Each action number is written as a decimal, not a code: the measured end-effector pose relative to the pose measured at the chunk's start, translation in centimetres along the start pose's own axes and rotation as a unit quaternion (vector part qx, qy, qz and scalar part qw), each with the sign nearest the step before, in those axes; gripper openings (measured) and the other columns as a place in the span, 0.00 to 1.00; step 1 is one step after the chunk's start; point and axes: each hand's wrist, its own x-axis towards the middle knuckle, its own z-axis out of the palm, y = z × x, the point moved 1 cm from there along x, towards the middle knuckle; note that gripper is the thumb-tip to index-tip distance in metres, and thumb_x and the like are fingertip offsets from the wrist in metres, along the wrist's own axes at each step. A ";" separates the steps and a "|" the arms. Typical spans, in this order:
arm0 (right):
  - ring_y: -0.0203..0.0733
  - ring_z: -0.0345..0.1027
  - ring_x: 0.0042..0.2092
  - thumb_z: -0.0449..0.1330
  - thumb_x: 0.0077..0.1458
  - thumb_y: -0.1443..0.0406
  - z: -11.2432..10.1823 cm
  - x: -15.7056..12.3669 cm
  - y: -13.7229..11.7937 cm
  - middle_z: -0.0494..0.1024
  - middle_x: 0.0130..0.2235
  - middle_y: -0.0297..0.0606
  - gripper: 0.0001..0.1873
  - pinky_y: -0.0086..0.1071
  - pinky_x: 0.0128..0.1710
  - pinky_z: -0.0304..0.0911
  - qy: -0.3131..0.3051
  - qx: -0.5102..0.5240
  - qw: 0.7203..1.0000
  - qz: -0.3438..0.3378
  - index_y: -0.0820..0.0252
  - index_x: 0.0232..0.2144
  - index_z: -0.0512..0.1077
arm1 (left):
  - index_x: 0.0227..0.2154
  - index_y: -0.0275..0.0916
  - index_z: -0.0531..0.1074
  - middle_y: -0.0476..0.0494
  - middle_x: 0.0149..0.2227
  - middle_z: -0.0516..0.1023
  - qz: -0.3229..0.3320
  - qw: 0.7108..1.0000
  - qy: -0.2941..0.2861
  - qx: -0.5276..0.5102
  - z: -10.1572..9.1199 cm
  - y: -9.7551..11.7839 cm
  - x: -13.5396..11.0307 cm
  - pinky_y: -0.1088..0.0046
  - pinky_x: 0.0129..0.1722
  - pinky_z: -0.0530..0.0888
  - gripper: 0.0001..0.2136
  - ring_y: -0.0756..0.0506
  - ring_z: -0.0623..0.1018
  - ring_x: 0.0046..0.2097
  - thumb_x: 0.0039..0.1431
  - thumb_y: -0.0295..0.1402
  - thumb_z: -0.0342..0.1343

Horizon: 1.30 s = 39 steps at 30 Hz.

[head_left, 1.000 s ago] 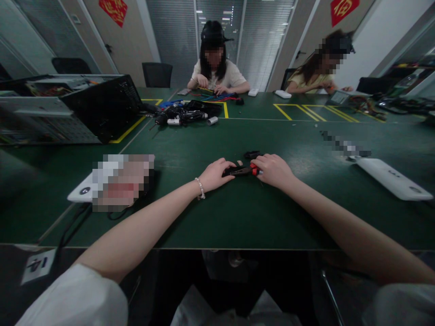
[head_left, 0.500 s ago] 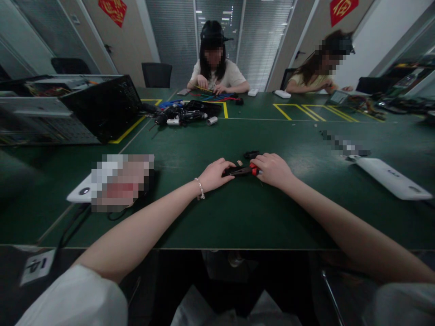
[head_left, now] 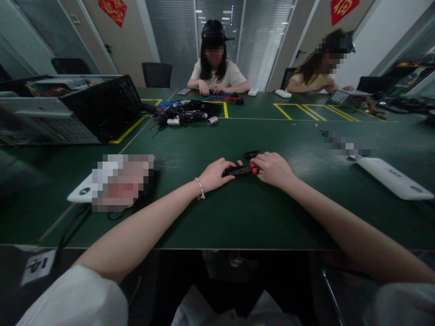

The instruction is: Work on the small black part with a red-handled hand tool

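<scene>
A small hand tool with black and red handles point(head_left: 242, 170), like pliers, lies between my hands on the green table point(head_left: 238, 213). My left hand point(head_left: 214, 174) is curled over its black end, fingers pressed on it. My right hand point(head_left: 273, 169) is closed around the red-handled end. A small black part point(head_left: 252, 155) rests on the table just beyond the tool, and a tiny pale piece point(head_left: 239, 162) sits beside it.
A white flat device point(head_left: 394, 178) lies at the right, another white device point(head_left: 81, 194) with a cable at the left. An open computer case point(head_left: 64, 108) stands at back left. Cables and tools point(head_left: 183, 114) are piled mid-table. Two people sit at the far side.
My hands and the tool have hardly moved. The person opposite has lowered their hands to the table.
</scene>
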 end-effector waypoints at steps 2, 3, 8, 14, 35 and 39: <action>0.46 0.62 0.39 0.54 0.47 0.67 -0.1 0.0 0.0 0.74 0.40 0.46 0.17 0.36 0.37 0.53 -0.005 0.003 1.000 0.000 0.65 0.41 0.71 | 0.45 0.37 0.67 0.43 0.39 0.68 0.002 1.000 -0.001 0.001 0.0 0.0 0.0 0.69 0.36 0.69 0.16 0.46 0.70 0.38 0.54 0.35 0.55; 0.46 0.62 0.39 0.54 0.47 0.67 -0.1 0.0 0.0 0.74 0.40 0.46 0.17 0.36 0.36 0.53 -0.006 0.004 1.000 0.000 0.65 0.41 0.71 | 0.45 0.37 0.67 0.43 0.39 0.68 0.003 1.000 0.000 0.000 0.0 -0.1 0.0 0.69 0.36 0.69 0.16 0.46 0.70 0.38 0.54 0.35 0.55; 0.46 0.63 0.39 0.54 0.47 0.67 -0.1 0.1 0.2 0.74 0.39 0.46 0.17 0.36 0.36 0.53 -0.008 0.009 1.000 0.006 0.64 0.41 0.71 | 0.44 0.38 0.67 0.44 0.38 0.68 0.006 1.000 0.004 0.004 0.1 -0.2 0.1 0.69 0.37 0.69 0.15 0.46 0.70 0.38 0.53 0.34 0.56; 0.46 0.63 0.39 0.54 0.46 0.67 -0.1 0.1 0.1 0.74 0.39 0.45 0.17 0.36 0.36 0.53 -0.014 0.009 1.000 0.011 0.64 0.41 0.71 | 0.44 0.37 0.67 0.43 0.38 0.68 0.007 1.000 0.003 0.005 0.0 -0.1 0.0 0.68 0.38 0.69 0.15 0.46 0.70 0.38 0.54 0.34 0.55; 0.44 0.64 0.37 0.53 0.47 0.66 0.1 0.1 -0.1 0.75 0.36 0.42 0.12 0.34 0.34 0.54 -0.032 0.021 0.998 0.042 0.62 0.35 0.72 | 0.45 0.38 0.67 0.44 0.38 0.68 0.005 1.000 0.004 0.005 0.1 -0.1 0.0 0.69 0.37 0.69 0.15 0.46 0.70 0.38 0.54 0.35 0.55; 0.43 0.65 0.37 0.53 0.48 0.65 0.2 0.1 -0.1 0.75 0.35 0.41 0.11 0.33 0.34 0.54 -0.041 0.039 0.997 0.051 0.62 0.34 0.71 | 0.45 0.37 0.67 0.43 0.38 0.68 0.006 1.000 0.003 0.006 0.1 -0.2 0.0 0.69 0.37 0.69 0.15 0.46 0.70 0.39 0.54 0.35 0.55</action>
